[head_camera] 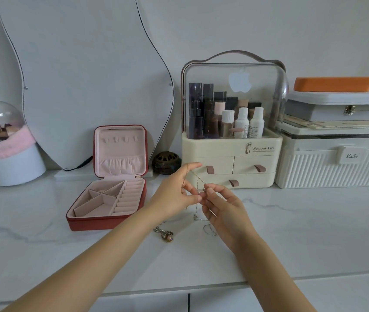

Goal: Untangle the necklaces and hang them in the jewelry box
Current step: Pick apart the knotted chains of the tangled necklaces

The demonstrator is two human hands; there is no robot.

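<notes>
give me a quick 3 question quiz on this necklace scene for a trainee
1. True or false: the red jewelry box has its lid shut.
2. What do the left hand and right hand pinch between them?
A. a thin chain necklace
B. a makeup brush
C. a drawer pull
3. Fill in: the pendant necklace lies on the ____ countertop, in front of the hands.

Key
1. False: the lid stands open, with its hooks bare.
2. A
3. white marble
</notes>
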